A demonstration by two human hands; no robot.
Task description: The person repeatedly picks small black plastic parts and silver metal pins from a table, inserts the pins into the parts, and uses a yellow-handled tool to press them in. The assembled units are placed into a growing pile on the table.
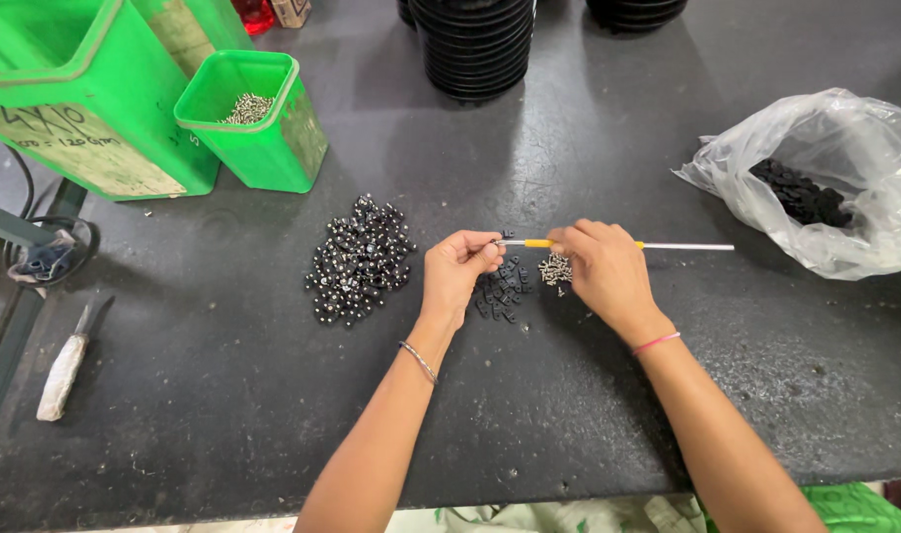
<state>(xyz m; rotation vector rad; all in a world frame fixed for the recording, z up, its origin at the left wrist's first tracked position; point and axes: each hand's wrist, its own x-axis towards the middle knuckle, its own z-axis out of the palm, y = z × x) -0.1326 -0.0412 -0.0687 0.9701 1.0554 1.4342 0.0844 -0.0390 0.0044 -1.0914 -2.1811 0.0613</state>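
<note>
Pinching a thin white rod (608, 245) with a yellow band in my right hand (603, 271), I'm closing my left hand (457, 271) fingertips on its left tip, over small black pieces (502, 291) and tiny screws (555, 268), with shiny black beads (360, 262) piled left.

Two bright green bins (263, 118), shiny black beads (360, 259), a white rod (668, 246) with a yellow band, a dark grey table (569, 395).
</note>
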